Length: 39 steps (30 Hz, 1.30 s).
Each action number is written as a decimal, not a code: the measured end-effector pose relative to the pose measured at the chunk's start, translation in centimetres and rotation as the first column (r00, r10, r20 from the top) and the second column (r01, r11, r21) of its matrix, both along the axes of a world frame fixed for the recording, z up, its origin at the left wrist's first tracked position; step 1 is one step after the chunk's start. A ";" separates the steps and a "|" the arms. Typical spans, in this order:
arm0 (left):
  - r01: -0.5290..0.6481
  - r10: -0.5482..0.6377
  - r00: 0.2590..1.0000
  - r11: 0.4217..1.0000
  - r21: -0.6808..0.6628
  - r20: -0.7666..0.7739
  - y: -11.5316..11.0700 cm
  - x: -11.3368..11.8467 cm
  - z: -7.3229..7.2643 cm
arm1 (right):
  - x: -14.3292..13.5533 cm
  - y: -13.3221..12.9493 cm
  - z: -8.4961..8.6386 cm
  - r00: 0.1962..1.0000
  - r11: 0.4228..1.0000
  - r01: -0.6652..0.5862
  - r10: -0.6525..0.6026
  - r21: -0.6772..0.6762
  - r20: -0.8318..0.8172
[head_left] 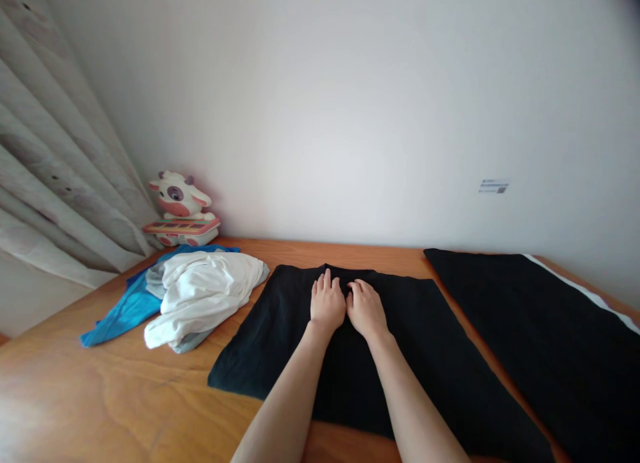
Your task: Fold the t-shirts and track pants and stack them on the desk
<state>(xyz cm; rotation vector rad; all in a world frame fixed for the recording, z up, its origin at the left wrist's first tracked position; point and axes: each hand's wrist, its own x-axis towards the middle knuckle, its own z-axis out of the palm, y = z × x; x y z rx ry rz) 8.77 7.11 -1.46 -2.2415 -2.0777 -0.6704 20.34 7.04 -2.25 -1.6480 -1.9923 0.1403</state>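
Note:
A black garment (280,329) lies spread on the wooden table in front of me, its collar edge toward the wall. My left hand (328,301) rests on it near the collar, palm down, with the fingers stretched out and slightly apart. Close beside it, almost touching, my right hand (367,307) lies on the same cloth with curled fingers; the fingertips press at the fabric near the collar, and whether they pinch any of it is hard to tell.
White clothing (210,286) is heaped over a blue garment (127,313) at the left. A cow toy (180,209) stands behind them on the table (100,389). Another black garment with a white stripe (525,323) lies at the right. A curtain (55,156) hangs at the left.

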 end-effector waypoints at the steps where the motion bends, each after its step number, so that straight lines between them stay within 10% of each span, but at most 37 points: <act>1: -0.008 0.006 0.999 0.999 -0.032 -0.051 -0.3 0.0 0.0 | 0.0 -0.3 0.0 1.000 1.000 0.019 -0.018 -0.020 0.026; 15: 0.065 -0.069 0.995 0.996 -0.053 -0.076 -2.4 -1.3 -0.1 | 4.0 -1.7 0.7 0.975 0.985 -0.060 0.092 -0.161 0.203; 31: -0.056 0.048 0.997 0.991 -0.121 -0.066 -2.0 -14.4 -0.2 | 13.3 -1.5 -0.7 0.949 0.934 0.262 -0.203 -0.242 0.243; 39: -0.135 0.127 0.985 0.989 -0.062 -0.120 -2.4 -14.6 0.3 | 13.5 -1.2 0.5 0.938 0.928 0.293 -0.232 -0.230 0.258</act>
